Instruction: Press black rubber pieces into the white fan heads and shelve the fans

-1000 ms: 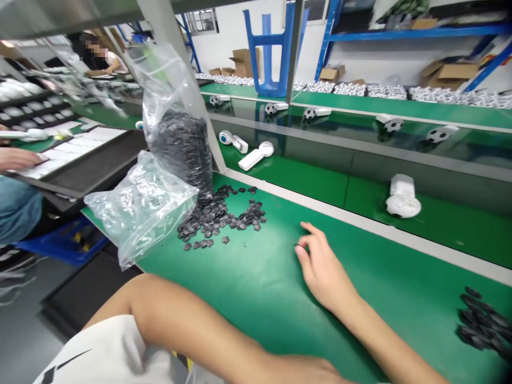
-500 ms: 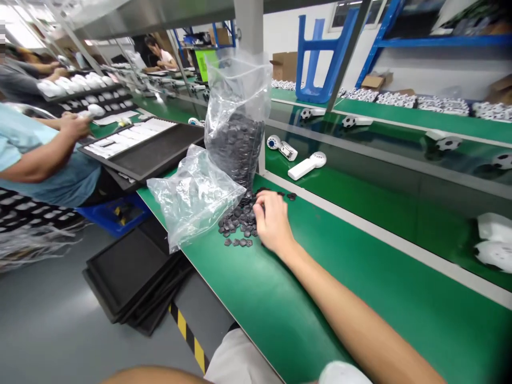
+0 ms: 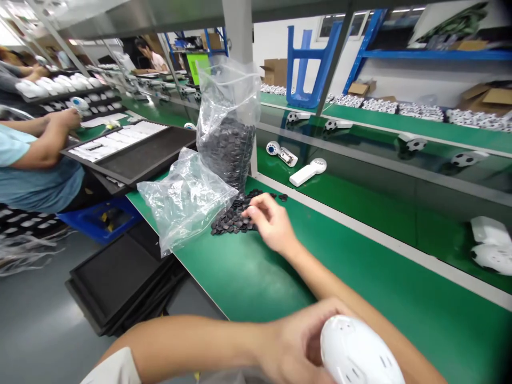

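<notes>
Found right hand (image 3: 274,224) at right edge of black pieces (image 3: 228,223), thumb and forefinger nearly meeting; cannot tell whether pinching one. Found left hand (image 3: 294,341) curled round white ball (image 3: 354,349). Noted green table (image 3: 256,272) running rightward from pieces, bounded by pale rail (image 3: 348,222).

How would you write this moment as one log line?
left hand: holds white part | right hand: at pile of black pieces, grip unclear | nearby: clear plastic bag, green table
</notes>
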Demonstrator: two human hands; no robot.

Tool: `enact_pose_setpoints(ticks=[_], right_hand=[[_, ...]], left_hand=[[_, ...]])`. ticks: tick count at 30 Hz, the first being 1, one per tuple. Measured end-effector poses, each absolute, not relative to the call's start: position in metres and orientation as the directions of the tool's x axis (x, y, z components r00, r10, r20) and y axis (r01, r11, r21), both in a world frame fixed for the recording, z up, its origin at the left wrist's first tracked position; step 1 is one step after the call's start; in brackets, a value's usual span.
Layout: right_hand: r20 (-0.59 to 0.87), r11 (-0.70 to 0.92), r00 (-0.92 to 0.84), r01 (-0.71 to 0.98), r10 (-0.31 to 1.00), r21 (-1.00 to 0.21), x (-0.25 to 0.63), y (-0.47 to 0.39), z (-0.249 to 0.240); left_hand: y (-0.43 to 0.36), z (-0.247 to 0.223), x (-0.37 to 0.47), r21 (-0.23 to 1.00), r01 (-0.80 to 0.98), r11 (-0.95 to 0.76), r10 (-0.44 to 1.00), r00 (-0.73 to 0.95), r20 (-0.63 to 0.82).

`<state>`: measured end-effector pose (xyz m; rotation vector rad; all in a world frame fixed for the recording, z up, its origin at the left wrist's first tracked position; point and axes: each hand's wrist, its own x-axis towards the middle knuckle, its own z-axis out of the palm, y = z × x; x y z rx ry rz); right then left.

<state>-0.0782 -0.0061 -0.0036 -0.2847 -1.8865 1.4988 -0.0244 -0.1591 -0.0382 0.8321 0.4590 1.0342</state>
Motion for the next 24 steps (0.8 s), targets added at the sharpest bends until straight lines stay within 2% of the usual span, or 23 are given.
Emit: enact_pose_setpoints(ticks=[2,3,5,9,10,12,15,19,21,24], right_hand=[[0.421,0.426,-0.533,-0.121,0.734,-0.896,-0.033,0.017,0.0],[0.401,0.419,-0.432,-0.057,0.808,-0.906,-0.006,0.027,-0.002],[0.312,0.33,-0.245,0.037,0.918,-0.943,0.055,0.04,-0.009],[0.269,0.252,0.104,0.145,0.958,-0.957,0.168,0.028,-0.026],[0.278,0.255,0.137,0.168,0.951,-0.952,0.188,0.02,-0.028],[0.266,0.24,0.119,0.2,0.956,-0.95,0.214,0.001,-0.029],[0.154,0.146,0.024,0.196,0.988,-0.97,0.226,-0.015,-0.029],[0.067,0.067,-0.009,0.181,0.998,-0.981,0.224,-0.016,-0.029],[0.06,0.061,-0.01,0.219,0.998,-0.974,0.224,-0.015,-0.029],[0.138,0.133,-0.009,0.346,0.99,-0.929,0.227,-0.017,-0.028]], left_hand=[[-0.14,-0.018,-0.028,0.711,-0.604,0.36,0.846,0.533,0.024],[-0.128,-0.01,-0.029,0.683,-0.629,0.372,0.856,0.516,0.009],[-0.098,0.0,-0.029,0.709,-0.608,0.358,0.91,0.397,-0.119],[-0.034,-0.009,-0.008,0.779,-0.514,0.36,0.922,0.322,-0.214],[-0.02,-0.014,0.001,0.806,-0.482,0.344,0.929,0.298,-0.219],[0.001,-0.024,0.022,0.837,-0.441,0.325,0.935,0.285,-0.213],[0.017,-0.03,0.048,0.862,-0.382,0.334,0.92,0.331,-0.21],[0.018,-0.026,0.057,0.902,-0.275,0.332,0.908,0.353,-0.227],[0.016,-0.023,0.054,0.943,-0.171,0.285,0.919,0.329,-0.217],[0.014,-0.02,0.048,0.993,0.047,0.104,0.933,0.34,-0.114]])
